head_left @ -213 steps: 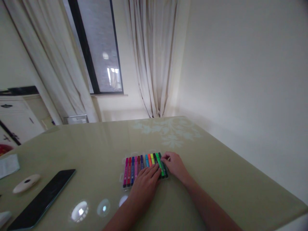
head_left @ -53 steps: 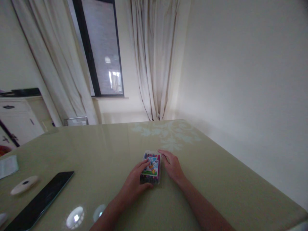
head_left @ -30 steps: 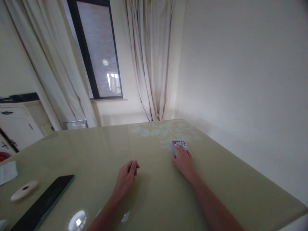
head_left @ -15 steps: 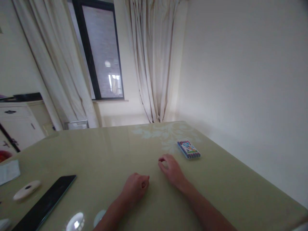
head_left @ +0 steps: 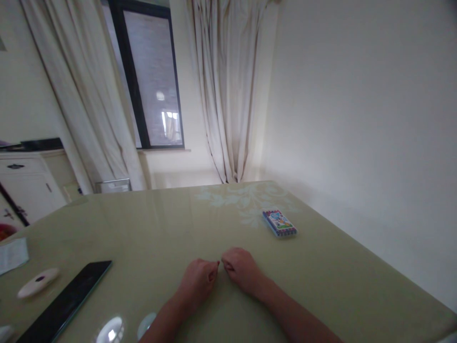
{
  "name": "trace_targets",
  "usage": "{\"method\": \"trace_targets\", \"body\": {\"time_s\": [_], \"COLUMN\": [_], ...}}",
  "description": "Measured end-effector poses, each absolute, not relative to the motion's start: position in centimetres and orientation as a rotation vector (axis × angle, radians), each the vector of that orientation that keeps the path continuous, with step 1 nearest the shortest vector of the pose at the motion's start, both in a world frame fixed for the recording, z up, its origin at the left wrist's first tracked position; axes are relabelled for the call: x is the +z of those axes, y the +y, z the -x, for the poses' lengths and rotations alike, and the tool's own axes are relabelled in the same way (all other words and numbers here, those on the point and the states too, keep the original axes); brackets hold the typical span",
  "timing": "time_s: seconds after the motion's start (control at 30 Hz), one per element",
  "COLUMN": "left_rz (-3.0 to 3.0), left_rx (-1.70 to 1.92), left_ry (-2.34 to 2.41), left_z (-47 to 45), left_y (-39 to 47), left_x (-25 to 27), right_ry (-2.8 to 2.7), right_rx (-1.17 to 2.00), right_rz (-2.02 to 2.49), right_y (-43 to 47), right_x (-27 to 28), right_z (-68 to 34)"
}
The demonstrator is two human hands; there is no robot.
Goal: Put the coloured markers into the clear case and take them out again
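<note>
I sit at a large, pale green, glossy table [head_left: 160, 233] that fills the lower half of the frame, my two bare forearms coming in from the bottom edge. My left hand [head_left: 200, 280] rests just below the centre of the frame, fingers folded into a loose fist. My right hand [head_left: 243, 269] lies just beside it, also curled into a fist, knuckles facing the left one with only a sliver of tabletop between them. I see nothing held in either; the insides of both fists are hidden, so I cannot tell beyond that. The flat pen case [head_left: 280, 223], with a bright cartoon label and a row of coloured ends along its near side, lies flat and slightly turned, right of centre, beyond my right hand and well apart from it. In the lower left are a long black tablet-like slab [head_left: 66, 302], a white oval object [head_left: 38, 283] with a dark spot, and a pale sheet [head_left: 13, 256] at the frame's left edge. A dark-framed window [head_left: 153, 81] and cream curtains [head_left: 228, 85] stand at the upper left and top centre. I judge this to be a resting moment, with the case set down and both hands idle; handling it again would call for uncurling my right fingers and reaching up and right.
</note>
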State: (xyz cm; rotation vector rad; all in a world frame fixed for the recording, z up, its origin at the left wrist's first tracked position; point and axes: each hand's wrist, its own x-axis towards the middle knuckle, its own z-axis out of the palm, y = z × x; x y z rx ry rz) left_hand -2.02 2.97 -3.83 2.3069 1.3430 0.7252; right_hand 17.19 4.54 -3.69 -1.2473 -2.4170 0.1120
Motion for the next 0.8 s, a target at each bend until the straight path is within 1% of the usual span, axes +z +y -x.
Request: {"method": "trace_targets", "body": {"time_s": [0.1,0.23,0.47,0.6,0.8], "left_rz": [-2.323,-2.334,-2.352,-2.406,-2.495], "left_rx": [0.710,0.687,0.702,0.640,0.606], "left_ry": [1.322,1.300,1.364,1.438,1.453], "left_z": [2.1,2.3,2.3,2.1,1.9], "left_y": [3.0,3.3,3.0,2.5,2.2], "left_x": [-4.0,-4.2,-3.8,-3.3,-3.0], "right_ry": [-2.243,-1.758,-1.246,-1.115,-1.193], "right_rx": [0.068,0.021,-0.182,-0.084,0.121], "right_rz": [1.465,1.780,2.093,2.311,2.330], "right_y": [5.4,7.5,8.9,8.6,9.0], "right_x": [-3.1,-1.4,0.3,0.1,0.1], "right_z": [-18.0,-21.9,-29.8,-30.6,-30.8]}}
